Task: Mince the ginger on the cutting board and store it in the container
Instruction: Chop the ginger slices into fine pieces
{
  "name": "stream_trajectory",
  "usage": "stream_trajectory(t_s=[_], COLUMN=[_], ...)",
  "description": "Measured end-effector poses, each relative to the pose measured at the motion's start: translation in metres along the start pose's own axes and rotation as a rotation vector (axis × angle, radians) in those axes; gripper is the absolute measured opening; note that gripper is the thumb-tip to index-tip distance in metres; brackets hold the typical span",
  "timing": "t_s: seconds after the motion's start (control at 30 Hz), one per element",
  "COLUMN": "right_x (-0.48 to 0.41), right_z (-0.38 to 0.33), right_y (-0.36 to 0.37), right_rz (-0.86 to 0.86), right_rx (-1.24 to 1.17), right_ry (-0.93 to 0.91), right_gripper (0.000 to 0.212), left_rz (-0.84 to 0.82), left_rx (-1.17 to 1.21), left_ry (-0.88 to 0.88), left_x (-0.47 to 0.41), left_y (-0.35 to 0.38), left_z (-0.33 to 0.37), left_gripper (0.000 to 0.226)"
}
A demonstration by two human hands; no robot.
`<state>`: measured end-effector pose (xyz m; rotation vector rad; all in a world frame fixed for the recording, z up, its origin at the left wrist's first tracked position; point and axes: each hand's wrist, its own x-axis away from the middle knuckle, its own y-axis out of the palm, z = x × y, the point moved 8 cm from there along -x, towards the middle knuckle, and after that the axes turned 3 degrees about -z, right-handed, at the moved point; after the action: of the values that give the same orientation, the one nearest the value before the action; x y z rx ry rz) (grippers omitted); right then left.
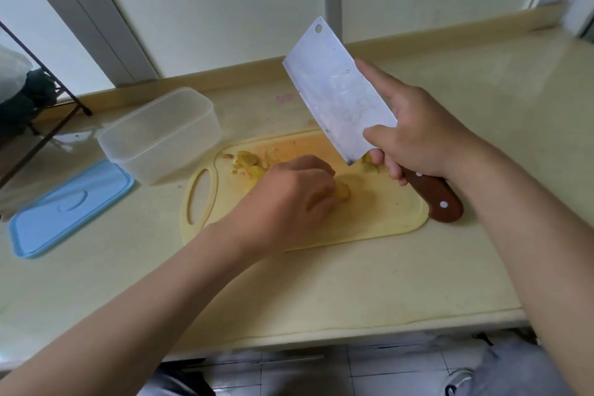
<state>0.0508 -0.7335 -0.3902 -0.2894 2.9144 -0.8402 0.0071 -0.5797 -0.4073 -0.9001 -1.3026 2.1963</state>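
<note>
Fingers (pixel 321 175) of the left hand (pixel 289 199) curl down over a pale yellow lump of ginger (pixel 343 195), pinning it near the middle of a pale yellow plastic cutting board (pixel 369 225) with an oval handle hole at its left end. The right hand (pixel 418 138) grips a broad steel cleaver (pixel 337 96) with a brown riveted wooden handle. Its lower fingers wrap the handle, the thumb presses the near flat of the blade, and the forefinger lies straight along the far side. The blade hangs clear of the board, tilted up and away, above and to the right of the lump.

Rough-cut yellow ginger pieces (pixel 249 164) are heaped at the board's far left, with a few more under the blade. A translucent rectangular plastic container (pixel 160 135) stands open just beyond the board's left end on a cream countertop (pixel 321 292). It appears to hold nothing. Its light blue lid (pixel 70 206) lies flat beside it, nearer the person.

The task looks less than half done. The ginger is coarsely cut, not minced, and one lump awaits the knife. Fine chopping, filling the container and closing it all seem left to do.
</note>
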Motion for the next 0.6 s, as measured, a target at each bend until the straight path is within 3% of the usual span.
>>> stream_trajectory(t_s=[0.27, 0.6], right_x=[0.011, 0.049], right_z=[-0.003, -0.012], right_y=[-0.005, -0.002], right_rz=[-0.007, -0.077], right_rx=[0.139, 0.383], right_ry=[0.083, 0.206], right_gripper=[0.092, 0.093], left_rz=[-0.035, -0.060], left_rx=[-0.225, -0.307], left_ry=[0.272, 0.277], left_x=[0.013, 0.011], left_y=[0.007, 0.015], left_z=[0.014, 0.008], left_gripper=[0.028, 0.043])
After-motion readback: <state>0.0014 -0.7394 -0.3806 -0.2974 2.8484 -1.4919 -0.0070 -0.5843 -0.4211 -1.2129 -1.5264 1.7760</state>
